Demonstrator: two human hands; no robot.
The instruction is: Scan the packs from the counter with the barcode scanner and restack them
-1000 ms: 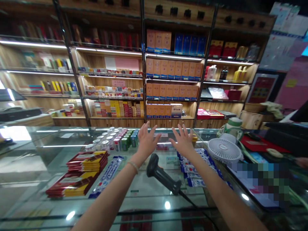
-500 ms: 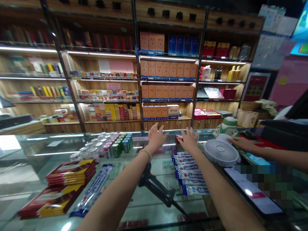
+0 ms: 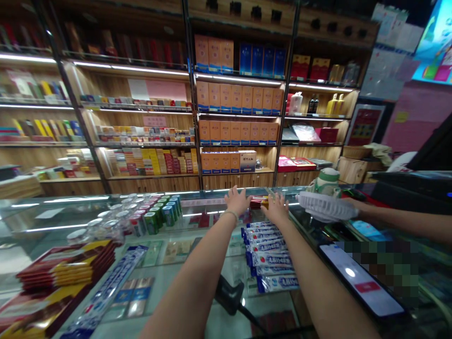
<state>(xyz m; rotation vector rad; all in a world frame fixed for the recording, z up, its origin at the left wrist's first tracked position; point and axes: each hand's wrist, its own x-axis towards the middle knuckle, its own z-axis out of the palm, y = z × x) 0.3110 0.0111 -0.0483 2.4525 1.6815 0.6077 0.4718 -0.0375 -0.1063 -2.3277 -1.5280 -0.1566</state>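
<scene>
As the blue-and-white snack sticks (image 3: 271, 258) already lie lined up, left hand (image 3: 238, 201) and right hand (image 3: 278, 210) splay their fingers beyond them, visibly gripping nothing; red packets (image 3: 256, 203) past the sticks sit ungrasped between both, contact unclear

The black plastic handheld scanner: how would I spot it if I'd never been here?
Find the glass-topped counter, then its near side, between the person's left forearm and right forearm. Left of the row of blue-and-white plastic packets lies the black plastic scanner, partly hidden by the left forearm. Unlike those packets, it trails a dark cord.
</scene>
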